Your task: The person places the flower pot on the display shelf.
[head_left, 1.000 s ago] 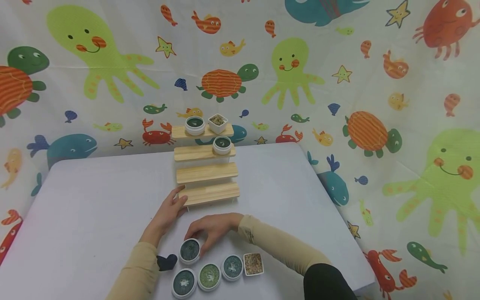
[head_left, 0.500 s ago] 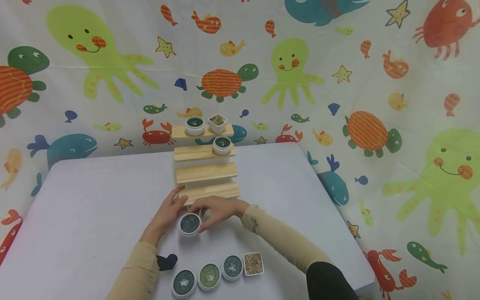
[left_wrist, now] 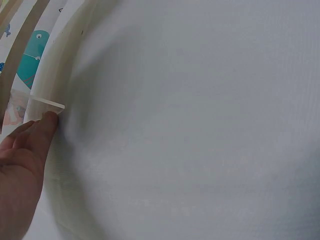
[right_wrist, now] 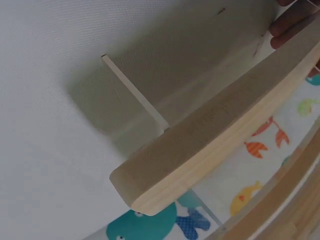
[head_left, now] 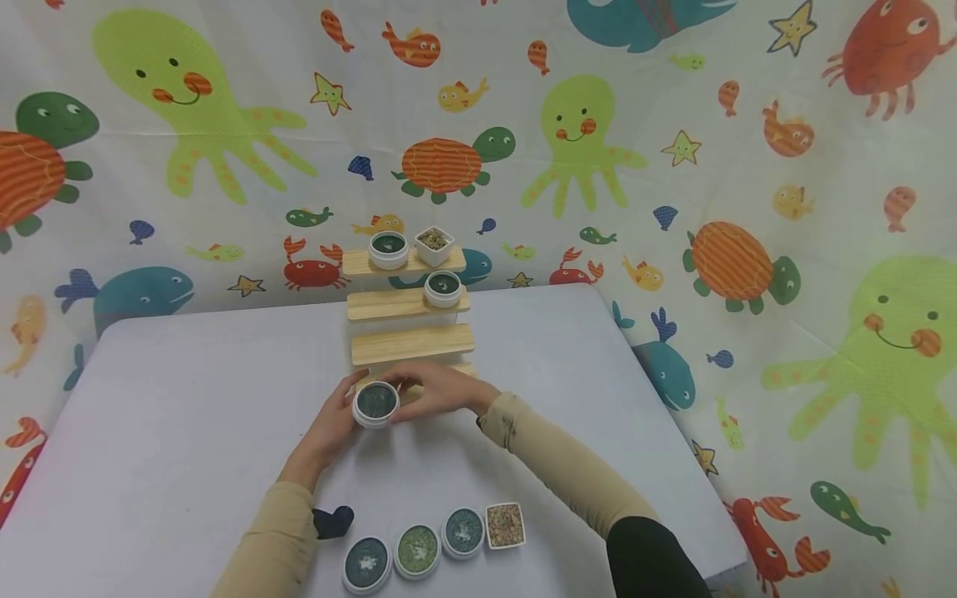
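Observation:
Between thumb and fingers, my right hand (head_left: pixel 441 389) holds a round white bowl (head_left: pixel 376 403) with dark grey-green contents. The bowl is raised in front of the lowest plank of a tiered wooden stand (head_left: pixel 413 342). My left hand (head_left: pixel 325 432) grips the left end of that plank, its thumb in front. In the left wrist view, the left hand's fingertips (left_wrist: pixel 50 119) touch a thin, pale stand leg. The right wrist view looks under the lowest plank (right_wrist: pixel 200 125); the bowl is out of sight there.
Round bowls (head_left: pixel 367 565), one with green contents (head_left: pixel 418 551), and a square bowl (head_left: pixel 505 526) line the table's near side. Upper tiers carry two round bowls (head_left: pixel 444 287) and a square one (head_left: pixel 434 244). A dark object (head_left: pixel 333 523) adjoins the left sleeve.
My right hand has lifted the round bowl from the near group and carried it away from me to the lowest plank. The left hand has stayed at the stand.

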The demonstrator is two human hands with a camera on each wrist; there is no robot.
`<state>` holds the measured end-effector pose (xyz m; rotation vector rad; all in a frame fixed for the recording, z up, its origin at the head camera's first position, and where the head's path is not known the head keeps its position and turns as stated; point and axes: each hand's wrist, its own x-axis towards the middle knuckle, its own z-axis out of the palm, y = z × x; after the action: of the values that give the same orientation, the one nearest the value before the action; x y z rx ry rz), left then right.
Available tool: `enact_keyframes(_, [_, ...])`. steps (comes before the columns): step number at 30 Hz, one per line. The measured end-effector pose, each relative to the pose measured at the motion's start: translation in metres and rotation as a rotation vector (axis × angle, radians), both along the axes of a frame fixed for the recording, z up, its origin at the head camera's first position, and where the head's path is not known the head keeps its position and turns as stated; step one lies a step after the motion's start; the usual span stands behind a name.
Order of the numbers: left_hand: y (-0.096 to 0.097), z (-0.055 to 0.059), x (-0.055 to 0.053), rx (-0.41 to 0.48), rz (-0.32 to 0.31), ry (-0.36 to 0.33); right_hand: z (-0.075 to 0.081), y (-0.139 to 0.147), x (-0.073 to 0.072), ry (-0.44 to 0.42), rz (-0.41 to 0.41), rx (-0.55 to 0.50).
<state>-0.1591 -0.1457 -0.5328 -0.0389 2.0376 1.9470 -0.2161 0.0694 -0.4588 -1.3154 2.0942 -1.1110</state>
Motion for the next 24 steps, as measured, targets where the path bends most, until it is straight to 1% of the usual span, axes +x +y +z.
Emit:
enact_keyframes(4, [0.000, -0.002, -0.001, 0.008, 0.004, 0.008, 0.003, 0.001, -0.004, 0.006, -0.078, -0.034])
enact_keyframes(6, [0.001, -0.003, -0.002, 0.018, 0.009, 0.000, 0.004, 0.001, -0.006, 0.013, -0.119, -0.046])
enact_keyframes(10, [0.001, -0.003, -0.001, -0.006, 0.010, -0.008, 0.008, -0.001, -0.008, 0.054, -0.209, -0.040])
enact_keyframes(15, [0.001, -0.002, -0.001, 0.018, 0.000, -0.023, 0.016, -0.005, -0.010, 0.087, -0.321, -0.029])
enact_keyframes(18, [0.001, -0.001, -0.001, 0.028, -0.003, -0.029, 0.018, -0.006, -0.011, 0.094, -0.357, -0.029])
enact_keyframes(24, [0.001, 0.001, 0.001, 0.026, -0.007, -0.035, 0.022, -0.008, -0.013, 0.076, -0.420, -0.040])
